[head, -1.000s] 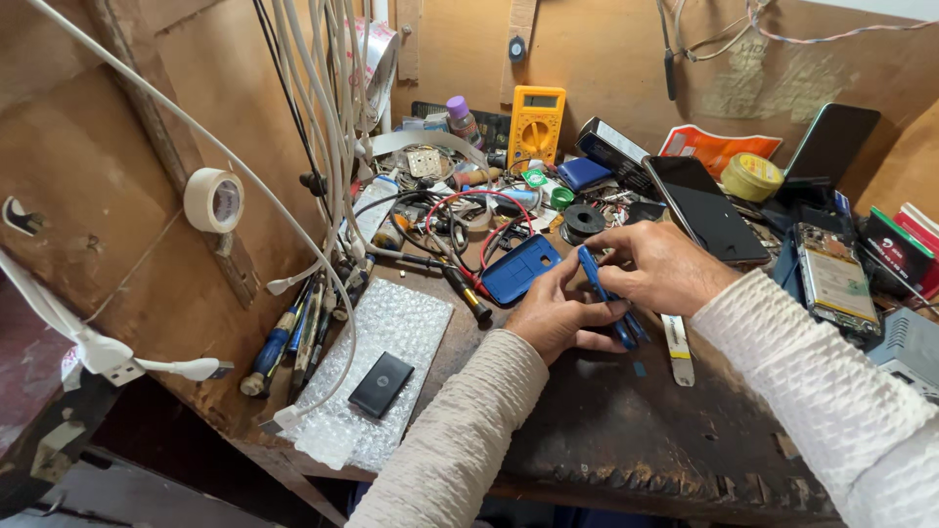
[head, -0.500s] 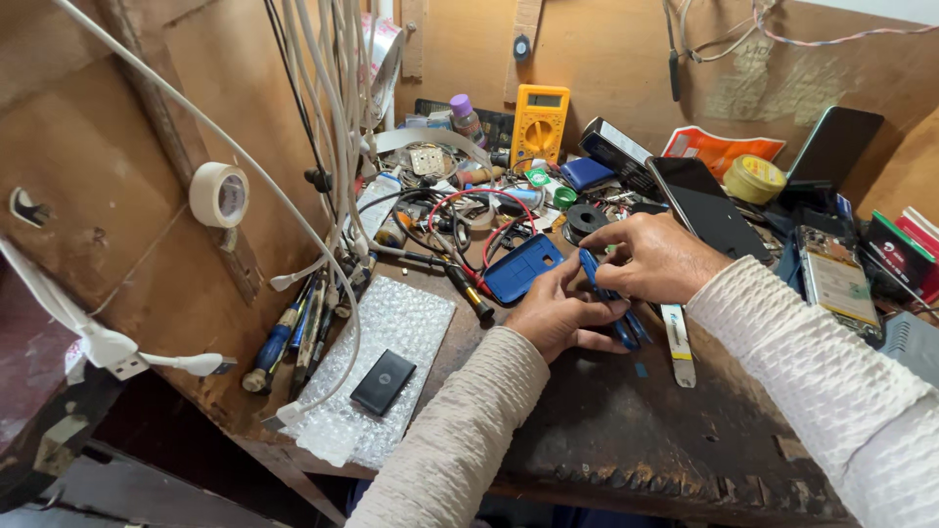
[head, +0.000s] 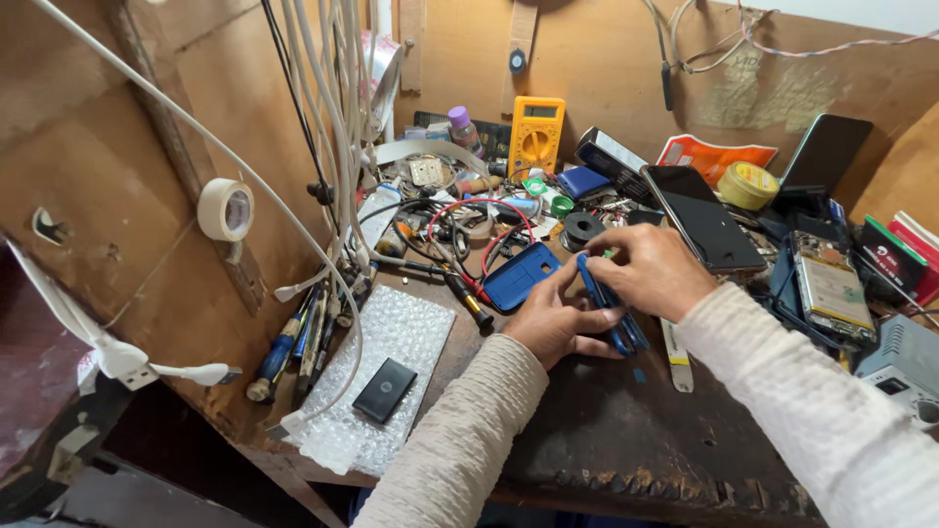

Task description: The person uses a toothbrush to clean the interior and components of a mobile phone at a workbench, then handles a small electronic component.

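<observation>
A: Well, the blue phone sits edge-up between both hands at the bench's centre, left hand cupping below, right hand pinching its top rim.
B: It looks thin, stiff, light and probably fragile; the long edges seem the safest hold.
A: Blue back cover lies at ten o'clock, bubble wrap at eight. Bare bench opens toward six.

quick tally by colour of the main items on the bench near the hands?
Blue: 3 – phone held on edge by left hand and right hand, back cover, pouch
Yellow: 2 – multimeter, tape roll
Black: 2 – small flat block on bubble wrap, dark-screened phone
White: 1 – tape roll on wall
Total: 8
</observation>
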